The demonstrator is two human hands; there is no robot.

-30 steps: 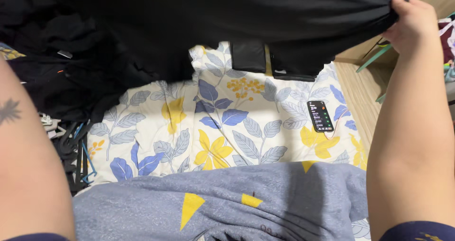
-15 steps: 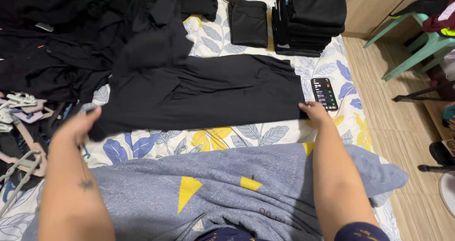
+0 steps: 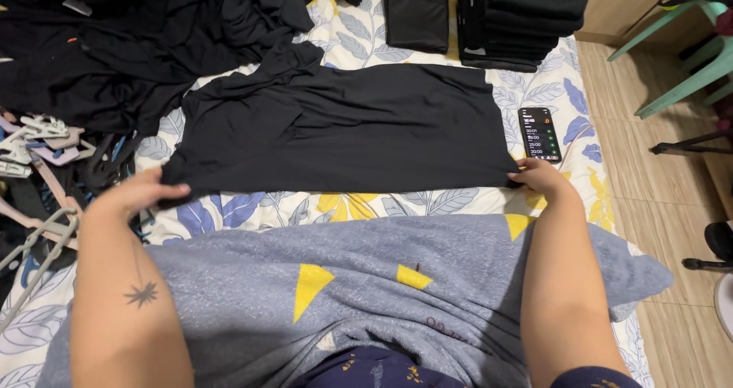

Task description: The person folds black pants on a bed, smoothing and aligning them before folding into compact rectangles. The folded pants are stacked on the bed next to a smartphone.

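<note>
We've got the black garment (image 3: 343, 128) spread flat on the floral bedsheet (image 3: 366, 201). Our left hand (image 3: 141, 193) pinches its near left corner, our right hand (image 3: 538, 176) grips the near right corner, right by the phone (image 3: 540, 134).

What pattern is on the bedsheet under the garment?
Blue and yellow leaves on the white bedsheet, head view.

the black garment (image 3: 343, 128) spread flat is soft matt cloth, thin and smooth. under it the floral sheet (image 3: 366, 205) is printed cotton-like fabric. the phone (image 3: 540, 134) has a glossy glass face. the hangers (image 3: 38, 140) look like smooth plastic. the floor (image 3: 657, 166) is satin wood-look boards.
</note>
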